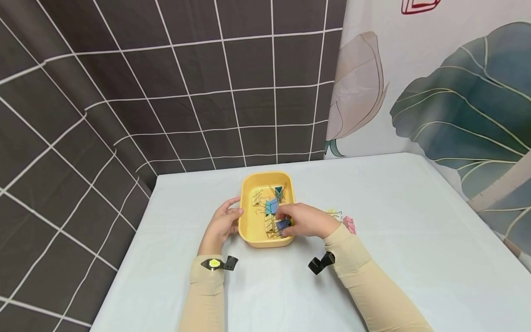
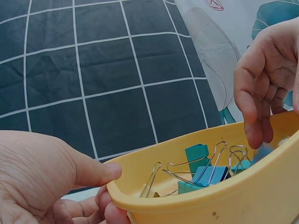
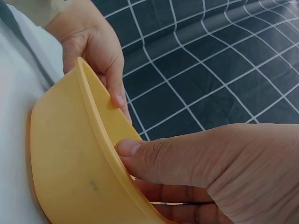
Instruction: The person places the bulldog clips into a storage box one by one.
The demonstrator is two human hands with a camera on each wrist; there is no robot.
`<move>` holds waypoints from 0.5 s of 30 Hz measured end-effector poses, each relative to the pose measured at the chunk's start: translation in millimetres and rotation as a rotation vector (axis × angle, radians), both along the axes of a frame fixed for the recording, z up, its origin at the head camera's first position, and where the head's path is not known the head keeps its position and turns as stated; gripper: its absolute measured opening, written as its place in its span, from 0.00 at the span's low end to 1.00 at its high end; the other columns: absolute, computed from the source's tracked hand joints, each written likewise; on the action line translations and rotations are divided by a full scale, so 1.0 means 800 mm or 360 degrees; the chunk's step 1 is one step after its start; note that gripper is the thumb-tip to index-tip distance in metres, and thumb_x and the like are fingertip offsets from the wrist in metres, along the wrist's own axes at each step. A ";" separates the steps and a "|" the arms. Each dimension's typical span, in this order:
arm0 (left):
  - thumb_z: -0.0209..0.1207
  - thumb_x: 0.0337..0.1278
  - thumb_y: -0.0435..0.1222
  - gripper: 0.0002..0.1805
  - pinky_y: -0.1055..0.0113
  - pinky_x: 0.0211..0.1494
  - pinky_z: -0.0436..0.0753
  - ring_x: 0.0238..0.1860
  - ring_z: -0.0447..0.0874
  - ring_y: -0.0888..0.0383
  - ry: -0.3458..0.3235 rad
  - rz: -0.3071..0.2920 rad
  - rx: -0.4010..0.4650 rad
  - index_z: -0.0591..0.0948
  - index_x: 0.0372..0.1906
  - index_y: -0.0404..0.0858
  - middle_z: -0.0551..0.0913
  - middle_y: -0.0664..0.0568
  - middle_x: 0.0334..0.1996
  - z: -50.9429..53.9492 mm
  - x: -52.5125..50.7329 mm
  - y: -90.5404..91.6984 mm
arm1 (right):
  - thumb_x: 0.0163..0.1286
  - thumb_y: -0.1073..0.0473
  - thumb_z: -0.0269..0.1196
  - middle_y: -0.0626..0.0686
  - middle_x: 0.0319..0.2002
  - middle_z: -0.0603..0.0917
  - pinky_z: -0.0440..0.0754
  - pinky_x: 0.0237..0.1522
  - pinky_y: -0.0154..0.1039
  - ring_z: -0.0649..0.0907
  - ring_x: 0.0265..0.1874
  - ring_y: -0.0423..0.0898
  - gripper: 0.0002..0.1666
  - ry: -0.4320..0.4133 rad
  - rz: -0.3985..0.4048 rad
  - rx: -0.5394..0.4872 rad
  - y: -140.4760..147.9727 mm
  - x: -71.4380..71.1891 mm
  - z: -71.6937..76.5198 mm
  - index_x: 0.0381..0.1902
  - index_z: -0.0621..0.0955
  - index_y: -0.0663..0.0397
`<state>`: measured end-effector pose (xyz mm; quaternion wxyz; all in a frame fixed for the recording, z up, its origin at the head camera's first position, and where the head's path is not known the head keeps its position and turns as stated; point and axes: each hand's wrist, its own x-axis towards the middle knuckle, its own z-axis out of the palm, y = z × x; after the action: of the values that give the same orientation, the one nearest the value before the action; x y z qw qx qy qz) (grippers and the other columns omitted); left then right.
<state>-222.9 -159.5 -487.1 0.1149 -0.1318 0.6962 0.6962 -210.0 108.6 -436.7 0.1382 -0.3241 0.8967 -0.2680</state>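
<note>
A yellow plastic box (image 1: 265,244) with rounded corners stands on the white table, holding several binder clips. My left hand (image 1: 221,223) grips its left wall, thumb on the rim and fingers outside, as the left wrist view (image 2: 42,179) also shows. My right hand (image 1: 308,220) reaches over the right side and pinches a dark blue binder clip (image 1: 283,225) inside. Around it lie a light blue clip (image 1: 274,205), a teal clip (image 1: 279,191) and yellow clips (image 1: 256,198). In the right wrist view the box wall hides the clips.
On the table right of the box, partly behind my right wrist, lie a pink binder clip (image 1: 349,224) and a pale yellow one (image 1: 331,211). The white tabletop (image 1: 415,240) reaches back to a dark grid-patterned cloth (image 1: 199,110) and a leaf-printed curtain (image 1: 469,101).
</note>
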 end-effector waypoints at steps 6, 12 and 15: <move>0.59 0.70 0.31 0.27 0.67 0.28 0.82 0.32 0.83 0.55 0.0002 -0.0001 -0.0001 0.72 0.71 0.48 0.82 0.39 0.52 0.000 -0.001 -0.001 | 0.62 0.60 0.74 0.52 0.49 0.86 0.81 0.54 0.48 0.83 0.48 0.50 0.20 0.0001 -0.0002 -0.0019 0.001 0.000 0.001 0.52 0.83 0.55; 0.59 0.70 0.31 0.27 0.67 0.28 0.82 0.32 0.83 0.55 -0.0012 0.0001 -0.0005 0.72 0.70 0.49 0.82 0.39 0.52 0.000 -0.001 -0.001 | 0.64 0.60 0.72 0.53 0.48 0.85 0.81 0.51 0.46 0.81 0.46 0.51 0.19 0.0087 -0.0018 -0.0048 0.010 -0.003 0.007 0.51 0.83 0.57; 0.58 0.70 0.31 0.26 0.67 0.28 0.82 0.32 0.83 0.55 -0.0013 0.0003 0.0000 0.72 0.70 0.49 0.82 0.40 0.52 0.000 0.000 -0.001 | 0.64 0.60 0.71 0.54 0.49 0.84 0.80 0.53 0.47 0.81 0.48 0.51 0.19 0.0123 -0.0064 -0.0099 0.020 -0.006 0.011 0.52 0.82 0.58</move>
<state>-223.2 -160.2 -487.1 0.1172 -0.1352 0.6956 0.6958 -215.1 124.5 -427.9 0.0878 -0.3204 0.8989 -0.2858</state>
